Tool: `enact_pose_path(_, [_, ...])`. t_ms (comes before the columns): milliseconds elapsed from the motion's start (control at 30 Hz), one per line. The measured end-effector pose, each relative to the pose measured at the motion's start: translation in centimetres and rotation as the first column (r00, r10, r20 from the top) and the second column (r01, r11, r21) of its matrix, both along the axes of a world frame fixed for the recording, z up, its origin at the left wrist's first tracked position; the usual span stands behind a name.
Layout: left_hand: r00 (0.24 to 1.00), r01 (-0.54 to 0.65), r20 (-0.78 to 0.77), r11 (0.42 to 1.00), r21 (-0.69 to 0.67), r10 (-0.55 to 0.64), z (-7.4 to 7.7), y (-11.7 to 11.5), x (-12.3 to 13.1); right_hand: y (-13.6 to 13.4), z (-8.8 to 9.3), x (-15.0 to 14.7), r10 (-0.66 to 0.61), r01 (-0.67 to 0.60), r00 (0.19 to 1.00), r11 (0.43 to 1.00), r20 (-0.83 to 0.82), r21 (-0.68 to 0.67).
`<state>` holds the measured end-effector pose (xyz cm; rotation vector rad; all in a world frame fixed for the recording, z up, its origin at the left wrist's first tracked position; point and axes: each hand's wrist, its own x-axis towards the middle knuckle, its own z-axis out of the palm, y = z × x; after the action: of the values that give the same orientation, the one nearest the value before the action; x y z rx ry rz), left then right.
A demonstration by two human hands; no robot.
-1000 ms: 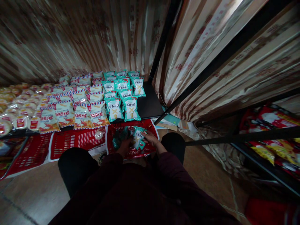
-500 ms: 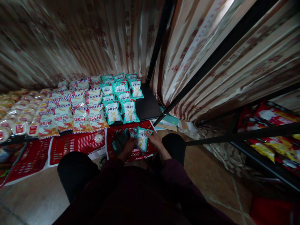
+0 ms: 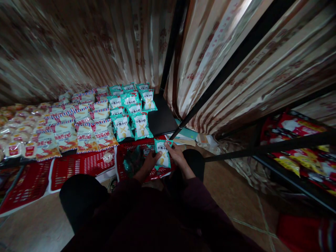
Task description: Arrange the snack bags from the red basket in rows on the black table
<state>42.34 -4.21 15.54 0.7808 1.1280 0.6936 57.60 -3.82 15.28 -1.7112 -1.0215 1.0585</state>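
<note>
A teal-and-white snack bag (image 3: 163, 159) is held upright between my two hands above a red basket (image 3: 120, 154). My left hand (image 3: 150, 163) grips its left edge, and my right hand (image 3: 176, 153) pinches its upper right corner. More teal wrappers (image 3: 132, 161) lie inside the basket, in shadow. On the black shelf (image 3: 165, 117) beyond it stand several rows of matching teal snack bags (image 3: 141, 126). To their left are rows of white snack bags with striped edges (image 3: 105, 134).
Round packaged snacks (image 3: 21, 133) fill the shelf's left end. Other red baskets (image 3: 78, 166) sit below its front edge. A black metal bar (image 3: 210, 99) slants across the right, near another rack with red and yellow packets (image 3: 299, 154). A pleated curtain (image 3: 118, 45) hangs behind.
My left hand has moved up and right from the basket to the snack bag's left edge. The bag is slightly higher and more fully in view. The camera view has shifted a little.
</note>
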Motion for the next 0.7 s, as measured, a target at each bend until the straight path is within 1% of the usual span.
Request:
enact_pose_path(133, [0.999,0.027,0.043,0.997,0.074,-0.031,0.9,0.3,0.4,0.2,1.0,0.2,-0.047,0.047,0.999,0.998,0.006,0.028])
enact_pose_path(367, [1.000,-0.020,-0.020,0.990,0.136,0.023,3.4,0.8,1.3,0.7,3.3,0.3,-0.126,0.126,0.992,0.988,-0.009,0.094])
enact_pose_path(500, [0.995,-0.016,-0.098,0.982,0.189,0.035,4.4,1.2,1.4,0.7,4.1,0.4,-0.118,0.122,0.992,0.989,-0.054,0.083])
enact_pose_path(600, [0.982,-0.017,-0.179,0.965,0.261,0.065,4.7,1.8,1.5,0.6,4.6,0.3,-0.096,0.101,0.993,0.992,-0.061,0.081])
enact_pose_path(700, [0.953,-0.017,-0.280,0.945,0.327,0.114,4.8,2.3,1.6,0.3,5.3,-0.1,-0.050,0.060,0.991,0.995,-0.123,0.076])
